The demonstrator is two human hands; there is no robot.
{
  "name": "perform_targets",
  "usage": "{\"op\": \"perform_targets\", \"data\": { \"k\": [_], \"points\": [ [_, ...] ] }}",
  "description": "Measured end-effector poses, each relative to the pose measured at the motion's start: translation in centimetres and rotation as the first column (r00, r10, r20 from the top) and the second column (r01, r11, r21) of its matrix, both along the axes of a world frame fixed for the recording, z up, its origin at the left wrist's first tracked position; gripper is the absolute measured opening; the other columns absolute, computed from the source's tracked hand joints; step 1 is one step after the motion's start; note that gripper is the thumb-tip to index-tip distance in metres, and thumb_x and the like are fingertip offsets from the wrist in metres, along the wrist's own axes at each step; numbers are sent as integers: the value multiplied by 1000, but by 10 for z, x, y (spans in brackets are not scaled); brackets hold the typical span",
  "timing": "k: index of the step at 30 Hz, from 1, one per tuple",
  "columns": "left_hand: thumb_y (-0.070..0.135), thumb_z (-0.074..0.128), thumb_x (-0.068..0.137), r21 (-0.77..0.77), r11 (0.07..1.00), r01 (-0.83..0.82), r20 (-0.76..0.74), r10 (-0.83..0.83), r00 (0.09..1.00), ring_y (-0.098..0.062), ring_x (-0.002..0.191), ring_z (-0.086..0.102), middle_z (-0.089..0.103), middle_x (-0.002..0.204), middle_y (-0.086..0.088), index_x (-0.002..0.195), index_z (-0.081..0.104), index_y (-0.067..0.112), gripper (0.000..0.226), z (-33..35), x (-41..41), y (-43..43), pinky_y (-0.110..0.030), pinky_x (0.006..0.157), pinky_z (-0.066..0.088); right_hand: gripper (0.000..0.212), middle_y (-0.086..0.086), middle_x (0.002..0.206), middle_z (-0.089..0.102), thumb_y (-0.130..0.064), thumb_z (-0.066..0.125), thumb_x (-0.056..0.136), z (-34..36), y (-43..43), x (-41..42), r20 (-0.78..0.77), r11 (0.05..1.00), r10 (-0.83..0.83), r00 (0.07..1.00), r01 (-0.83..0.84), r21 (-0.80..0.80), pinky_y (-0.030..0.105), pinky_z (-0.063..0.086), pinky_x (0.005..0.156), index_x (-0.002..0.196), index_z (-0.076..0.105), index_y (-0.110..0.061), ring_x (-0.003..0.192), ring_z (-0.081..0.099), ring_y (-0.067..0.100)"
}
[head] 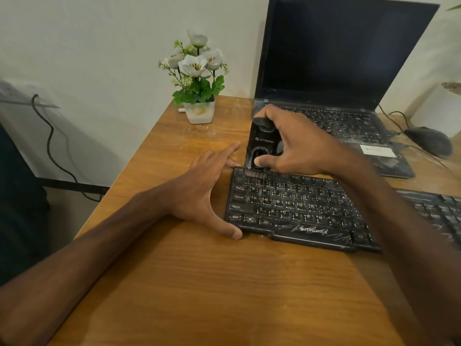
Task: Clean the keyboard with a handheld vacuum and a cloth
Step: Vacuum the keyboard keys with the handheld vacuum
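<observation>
1. Keyboard (299,208) flat on the counter (199,283), in front of the laptop (336,58), left end between thumb and fingers (230,149) of the left hand (207,186).
2. Those fingers straight and spread, holding nothing; thumb against the near corner, fingertips by the far corner, likely bracing against sliding.
3. Vacuum (262,143) upright in the right hand (299,146), gripped from above and behind, thumb low on its front, perhaps by a switch.
4. Brush end down on the top key row at the far left corner, probably the start of a sweep along the rows.
5. No cloth in view; wiping judged not yet begun.
6. Flower pot (199,112) and mouse (429,141) well apart from the work.
</observation>
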State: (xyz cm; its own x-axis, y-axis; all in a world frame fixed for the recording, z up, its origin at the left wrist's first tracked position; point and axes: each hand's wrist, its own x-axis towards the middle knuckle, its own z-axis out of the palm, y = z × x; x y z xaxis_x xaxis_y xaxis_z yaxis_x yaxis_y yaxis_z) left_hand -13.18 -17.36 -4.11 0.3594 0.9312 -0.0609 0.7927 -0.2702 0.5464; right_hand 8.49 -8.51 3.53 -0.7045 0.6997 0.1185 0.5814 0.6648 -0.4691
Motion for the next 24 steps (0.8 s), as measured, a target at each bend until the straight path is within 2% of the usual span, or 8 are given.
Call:
{"op": "perform_targets", "data": {
  "k": [6,11,14,19,24],
  "points": [
    [81,85,45,7,1000,8,-20,-8,1000,-4,139,21,16,162,18,164,-11,39,158,-1,-1,1,-36,118,26,66,-7,123,53,-10,82,79,-15,8,4,-265,987,32,964,-72,-143,34,63,79,131,44,-23,111,61,16],
    [87,78,43,9,1000,14,-26,-14,1000,-10,145,22,15,165,15,164,-10,39,157,0,-1,1,-47,123,29,67,-2,131,47,4,72,83,-27,12,4,-370,949,8,929,-123,-289,40,63,77,137,43,-23,121,56,24],
    [88,78,44,21,1000,21,-35,-20,999,-12,147,21,15,166,15,164,-8,37,157,0,0,1,-50,124,28,66,-2,132,47,13,67,84,-33,10,5,-441,912,-34,897,-152,-380,36,63,78,136,44,-20,121,57,24],
    [86,80,44,24,1000,19,-30,-19,999,-7,143,22,18,163,19,165,-6,37,156,-3,-3,1,-40,121,29,69,-5,132,46,15,70,79,-32,8,4,-482,924,-14,876,-173,-340,35,62,81,133,50,-25,123,55,22],
    [86,78,44,19,1000,24,-34,-23,999,-6,141,23,18,160,23,164,-5,38,153,-2,-2,1,-35,117,27,70,-6,131,46,14,73,76,-27,7,2,-473,940,-33,880,-134,-314,35,63,75,129,54,-28,122,54,22]
  ]
}}
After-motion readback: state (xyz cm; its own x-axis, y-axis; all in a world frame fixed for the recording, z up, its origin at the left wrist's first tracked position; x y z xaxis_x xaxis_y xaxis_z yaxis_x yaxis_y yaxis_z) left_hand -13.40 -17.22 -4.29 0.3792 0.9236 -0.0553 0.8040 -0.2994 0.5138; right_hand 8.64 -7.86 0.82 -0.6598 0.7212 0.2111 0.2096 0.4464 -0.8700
